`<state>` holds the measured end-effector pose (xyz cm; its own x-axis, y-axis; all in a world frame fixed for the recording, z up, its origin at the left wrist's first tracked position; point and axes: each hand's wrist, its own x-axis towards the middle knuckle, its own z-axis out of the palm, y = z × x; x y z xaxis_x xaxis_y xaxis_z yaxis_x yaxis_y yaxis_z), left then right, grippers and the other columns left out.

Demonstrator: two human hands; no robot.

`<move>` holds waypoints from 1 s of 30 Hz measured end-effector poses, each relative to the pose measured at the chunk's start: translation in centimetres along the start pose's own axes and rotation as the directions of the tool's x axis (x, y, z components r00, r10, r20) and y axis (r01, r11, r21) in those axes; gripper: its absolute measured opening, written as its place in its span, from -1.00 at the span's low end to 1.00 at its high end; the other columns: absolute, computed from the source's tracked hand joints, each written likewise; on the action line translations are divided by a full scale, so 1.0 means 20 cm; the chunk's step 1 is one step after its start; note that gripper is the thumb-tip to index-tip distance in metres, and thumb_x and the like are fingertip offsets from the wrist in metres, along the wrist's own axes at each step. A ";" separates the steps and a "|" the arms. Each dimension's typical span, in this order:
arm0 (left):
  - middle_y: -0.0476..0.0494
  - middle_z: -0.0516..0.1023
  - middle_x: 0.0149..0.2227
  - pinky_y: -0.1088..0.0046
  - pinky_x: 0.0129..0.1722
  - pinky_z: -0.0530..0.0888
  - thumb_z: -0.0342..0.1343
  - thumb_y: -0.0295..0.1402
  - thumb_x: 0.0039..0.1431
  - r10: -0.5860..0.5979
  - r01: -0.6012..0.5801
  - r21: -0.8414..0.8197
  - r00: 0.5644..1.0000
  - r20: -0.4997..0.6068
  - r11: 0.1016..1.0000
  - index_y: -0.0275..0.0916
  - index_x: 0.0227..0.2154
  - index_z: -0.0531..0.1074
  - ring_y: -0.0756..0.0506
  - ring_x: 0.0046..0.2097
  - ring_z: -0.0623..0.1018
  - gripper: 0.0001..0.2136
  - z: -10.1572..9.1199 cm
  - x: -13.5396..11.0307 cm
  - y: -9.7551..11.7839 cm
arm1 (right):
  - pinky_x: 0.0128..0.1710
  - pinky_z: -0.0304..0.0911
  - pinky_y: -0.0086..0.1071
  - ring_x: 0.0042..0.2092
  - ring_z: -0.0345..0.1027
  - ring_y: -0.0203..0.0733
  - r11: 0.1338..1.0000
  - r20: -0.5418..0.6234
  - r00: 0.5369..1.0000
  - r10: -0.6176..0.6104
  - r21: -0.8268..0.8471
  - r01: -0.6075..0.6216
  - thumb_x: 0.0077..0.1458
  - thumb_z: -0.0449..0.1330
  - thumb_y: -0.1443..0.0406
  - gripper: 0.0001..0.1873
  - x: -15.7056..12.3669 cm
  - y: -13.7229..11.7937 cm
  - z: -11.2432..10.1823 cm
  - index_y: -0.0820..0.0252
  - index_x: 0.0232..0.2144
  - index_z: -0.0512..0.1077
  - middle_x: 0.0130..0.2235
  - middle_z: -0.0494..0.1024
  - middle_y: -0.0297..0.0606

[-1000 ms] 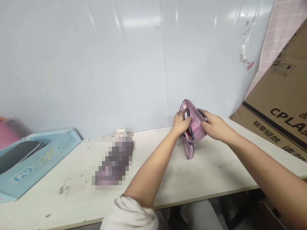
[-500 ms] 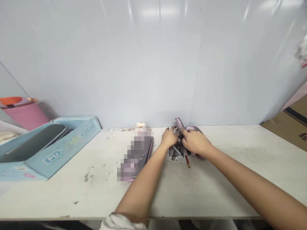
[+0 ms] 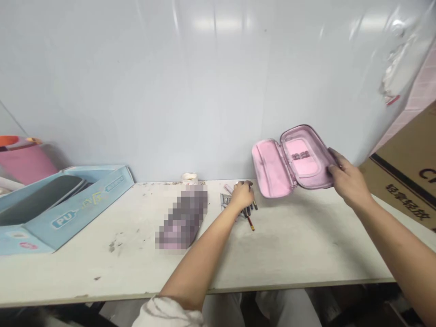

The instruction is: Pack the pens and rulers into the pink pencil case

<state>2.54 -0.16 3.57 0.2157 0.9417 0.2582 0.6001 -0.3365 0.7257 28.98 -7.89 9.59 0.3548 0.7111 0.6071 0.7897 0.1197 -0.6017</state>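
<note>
My right hand (image 3: 347, 179) grips the outer edge of a pink pencil case (image 3: 316, 170). The case hangs unzipped and spread above the tabletop, its pink lining and elastic loops facing me. My left hand (image 3: 242, 196) rests on a pile of pencils (image 3: 251, 222) near the back of the table, its fingers curled around them; the fingertips are partly hidden. A clear ruler-like piece (image 3: 225, 200) shows at the pile's left side. Further left lies a blurred-out dark and pink pouch-shaped item (image 3: 182, 218).
A blue box (image 3: 85, 209) marked PU holds a dark item (image 3: 44, 195) on the left, with a pink container (image 3: 27, 159) behind. A small white cup (image 3: 190, 179) stands near the wall. On the right is a cardboard box (image 3: 405, 172).
My right hand has lifted the pencil case away from the pile, up and to the right, and its inside now shows. My left hand stays at the pencils. The view has shifted slightly right.
</note>
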 end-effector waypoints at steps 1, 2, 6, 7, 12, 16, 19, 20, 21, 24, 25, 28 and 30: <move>-0.38 0.39 -0.03 0.19 0.10 0.14 -0.07 -0.30 0.11 0.015 -0.014 -0.028 1.000 0.012 1.000 -0.31 -0.13 0.40 -0.26 0.10 0.29 -0.68 0.03 0.01 0.05 | 0.08 0.07 -0.20 0.11 0.17 -0.08 0.999 -0.002 1.000 0.017 0.050 -0.017 0.06 -0.05 0.21 -0.47 0.00 0.02 -0.04 -0.05 0.13 0.17 0.12 0.30 -0.35; -0.35 0.41 -0.03 0.24 0.08 0.20 -0.14 -0.24 0.16 0.024 -0.021 -0.088 0.999 0.033 0.996 -0.29 -0.13 0.39 -0.22 0.08 0.33 -0.66 0.07 0.02 0.10 | 0.10 0.05 -0.18 0.12 0.16 -0.08 0.995 0.021 1.000 0.024 0.094 -0.025 0.05 -0.03 0.20 -0.48 -0.01 0.03 -0.06 -0.05 0.10 0.20 0.11 0.31 -0.36; -0.27 0.48 -0.12 0.28 -0.06 0.37 -0.34 0.06 0.15 -0.024 0.206 -0.740 0.968 0.248 0.640 -0.26 -0.11 0.36 -0.14 -0.07 0.47 -0.43 0.18 0.01 0.31 | 0.11 0.03 -0.16 0.07 0.21 -0.09 0.964 0.175 0.984 -0.020 0.266 -0.028 0.00 0.05 0.14 -0.56 -0.08 0.02 -0.03 0.04 -0.03 0.37 0.02 0.42 -0.31; -0.26 0.50 -0.15 0.27 -0.09 0.39 -0.31 0.11 0.11 -0.037 0.283 -0.860 0.955 0.295 0.425 -0.26 -0.12 0.37 -0.15 -0.10 0.49 -0.41 0.20 0.01 0.35 | 0.08 0.07 -0.16 0.04 0.25 -0.09 0.946 0.208 0.978 -0.012 0.318 -0.056 -0.01 0.06 0.11 -0.56 -0.11 0.01 -0.01 0.07 -0.07 0.39 -0.02 0.44 -0.30; -0.19 0.54 -0.25 0.31 -0.13 0.45 -0.14 0.03 0.12 -0.280 0.323 -0.943 0.901 0.332 -0.077 -0.28 -0.17 0.40 -0.13 -0.19 0.52 -0.52 0.21 -0.01 0.44 | -0.37 0.35 -0.27 -0.33 0.41 -0.16 0.619 0.477 0.867 0.147 0.639 -0.456 0.04 -0.07 -0.06 -0.45 -0.26 -0.07 0.13 0.20 -0.14 0.37 -0.27 0.53 -0.17; -0.21 0.53 -0.25 0.33 -0.16 0.46 -0.16 0.02 0.13 -0.373 0.287 -0.958 0.888 0.270 -0.008 -0.28 -0.19 0.40 -0.12 -0.18 0.52 -0.52 0.16 -0.05 0.42 | -0.47 0.31 -0.35 -0.43 0.37 -0.19 0.690 0.476 0.865 0.159 0.574 -0.442 0.07 -0.05 0.07 -0.59 -0.35 -0.09 0.17 0.25 -0.24 0.37 -0.41 0.51 -0.18; -0.27 0.52 -0.24 0.27 -0.18 0.46 -0.17 0.19 -0.02 -0.293 0.304 -0.941 0.922 0.251 0.151 -0.28 -0.21 0.39 -0.17 -0.16 0.51 -0.38 0.10 -0.09 0.42 | -0.34 0.27 -0.28 -0.36 0.38 -0.10 0.969 0.180 0.978 0.107 0.202 -0.143 0.08 -0.12 0.21 -0.63 -0.37 -0.11 0.14 0.29 -0.18 0.35 -0.38 0.51 -0.11; -0.28 0.52 -0.24 0.24 -0.19 0.45 -0.14 0.22 -0.06 -0.259 0.309 -0.927 0.933 0.251 0.214 -0.27 -0.21 0.38 -0.18 -0.16 0.50 -0.36 0.08 -0.11 0.42 | -0.29 0.25 -0.25 -0.32 0.38 -0.06 0.997 0.097 0.994 0.043 0.055 -0.048 0.08 -0.13 0.24 -0.61 -0.37 -0.12 0.12 0.31 -0.13 0.33 -0.34 0.51 -0.07; -0.28 0.52 -0.24 0.22 -0.19 0.45 -0.09 0.21 -0.08 -0.232 0.308 -0.910 0.941 0.247 0.278 -0.26 -0.20 0.37 -0.19 -0.17 0.50 -0.38 0.06 -0.12 0.42 | -0.25 0.23 -0.22 -0.29 0.39 -0.02 0.998 0.052 0.998 -0.027 -0.059 0.030 0.08 -0.14 0.26 -0.58 -0.37 -0.13 0.11 0.32 -0.07 0.29 -0.30 0.51 -0.03; -0.23 0.52 -0.25 0.21 -0.18 0.44 0.12 -0.01 -0.09 -0.202 0.260 -0.875 0.961 0.191 0.408 -0.23 -0.18 0.34 -0.17 -0.19 0.51 -0.53 -0.01 -0.16 0.41 | -0.22 0.21 -0.21 -0.25 0.39 0.01 0.982 0.055 0.990 -0.128 -0.135 0.134 0.08 -0.14 0.26 -0.54 -0.37 -0.14 0.08 0.33 0.02 0.20 -0.23 0.49 0.01; -0.22 0.53 -0.26 0.22 -0.17 0.44 0.13 -0.09 -0.07 -0.196 0.233 -0.884 0.967 0.165 0.405 -0.24 -0.18 0.34 -0.16 -0.19 0.51 -0.58 -0.03 -0.18 0.40 | -0.22 0.21 -0.21 -0.24 0.38 0.01 0.990 0.052 0.992 -0.112 -0.085 0.116 0.09 -0.14 0.24 -0.54 -0.37 -0.13 0.08 0.31 0.02 0.19 -0.23 0.49 0.00; -0.18 0.54 -0.29 0.25 -0.11 0.42 0.03 -0.19 -0.01 -0.146 0.107 -0.947 0.987 0.065 0.302 -0.28 -0.20 0.36 -0.16 -0.17 0.51 -0.66 -0.13 -0.22 0.38 | -0.25 0.26 -0.24 -0.23 0.37 -0.07 0.966 0.048 0.997 0.058 0.251 -0.068 0.12 -0.16 0.13 -0.58 -0.37 -0.07 0.12 0.24 -0.09 0.25 -0.27 0.48 -0.10; -0.18 0.55 -0.30 0.24 -0.06 0.40 -0.04 -0.19 0.02 -0.097 0.044 -0.969 0.995 0.021 0.245 -0.30 -0.21 0.39 -0.17 -0.14 0.51 -0.66 -0.20 -0.24 0.37 | -0.30 0.32 -0.27 -0.27 0.36 -0.16 0.830 0.141 0.975 0.172 0.512 -0.220 0.11 -0.15 0.07 -0.60 -0.36 -0.03 0.16 0.20 -0.17 0.25 -0.28 0.46 -0.19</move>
<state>2.96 -7.11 10.29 0.1722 0.9697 0.1730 -0.5895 -0.0392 0.8068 24.37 -10.91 3.83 0.4111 0.8114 0.4154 0.3208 0.2978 -0.8991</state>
